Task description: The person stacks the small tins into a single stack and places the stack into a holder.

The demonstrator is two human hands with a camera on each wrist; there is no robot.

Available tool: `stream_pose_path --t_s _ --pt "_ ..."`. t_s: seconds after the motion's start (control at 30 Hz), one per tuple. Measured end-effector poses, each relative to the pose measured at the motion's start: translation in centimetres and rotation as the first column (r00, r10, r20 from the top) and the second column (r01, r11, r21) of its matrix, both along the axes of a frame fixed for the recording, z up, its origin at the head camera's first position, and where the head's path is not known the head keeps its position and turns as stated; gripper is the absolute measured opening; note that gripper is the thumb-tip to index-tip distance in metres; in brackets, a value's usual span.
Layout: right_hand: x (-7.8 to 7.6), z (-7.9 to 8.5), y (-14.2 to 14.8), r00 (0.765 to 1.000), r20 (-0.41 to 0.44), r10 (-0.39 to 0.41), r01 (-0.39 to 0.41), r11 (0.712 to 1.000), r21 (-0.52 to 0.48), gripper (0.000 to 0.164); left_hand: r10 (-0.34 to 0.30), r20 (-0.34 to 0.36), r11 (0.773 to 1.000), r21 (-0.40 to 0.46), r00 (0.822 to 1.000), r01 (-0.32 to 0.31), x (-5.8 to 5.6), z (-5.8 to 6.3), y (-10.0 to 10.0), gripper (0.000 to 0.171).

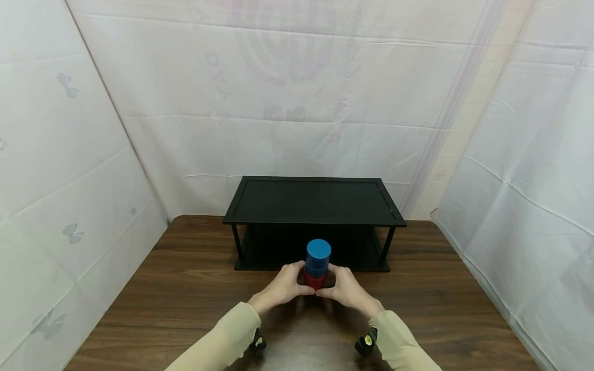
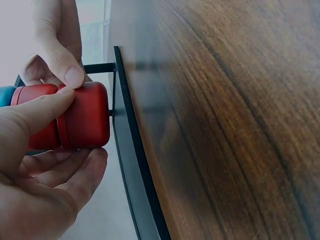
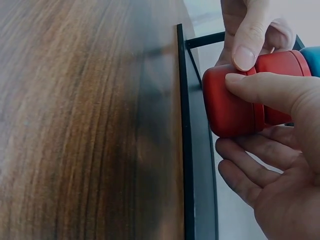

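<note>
In the head view a small stack of round, lidded canisters stands upright, with a blue canister on top and red below. The wrist views show two red parts, the lower red canister having a rounded bottom edge. My left hand grips the stack from the left, thumb on the near side and fingers round the back. From the right, my right hand grips the same red part, its thumb close to the other thumb's tip. The stack is just in front of the black shelf.
The two-level shelf stands at the back of the brown wooden table, its lower board close to the tabletop. Slim posts hold up the top board. White sheeting hangs behind the table and on both sides.
</note>
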State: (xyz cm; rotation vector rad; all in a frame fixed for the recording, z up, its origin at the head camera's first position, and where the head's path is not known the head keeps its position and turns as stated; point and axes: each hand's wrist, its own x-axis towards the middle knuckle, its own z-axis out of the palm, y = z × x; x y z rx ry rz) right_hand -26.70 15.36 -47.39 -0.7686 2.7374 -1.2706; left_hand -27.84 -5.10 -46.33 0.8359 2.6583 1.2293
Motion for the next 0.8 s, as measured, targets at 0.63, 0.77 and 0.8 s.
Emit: stream_pose_path --t_s 0.63,0.77,0.8 --pt "-0.2 1.6 0.1 1.000 -0.010 0.006 -0.006 1.000 -0.001 0.048 -0.005 -0.017 1.000 0.012 1.000 0.005 0.2 1.7 -0.2 0.046" --pt "-0.2 1.9 0.1 1.000 -0.021 0.008 -0.008 1.000 -0.003 0.048 -0.006 -0.020 1.000 0.015 1.000 0.006 0.3 1.9 -0.2 0.046" --pt "-0.2 1.9 0.1 1.000 -0.020 0.007 -0.007 1.000 -0.005 0.048 -0.005 -0.019 1.000 0.015 1.000 0.006 0.3 1.9 -0.2 0.046"
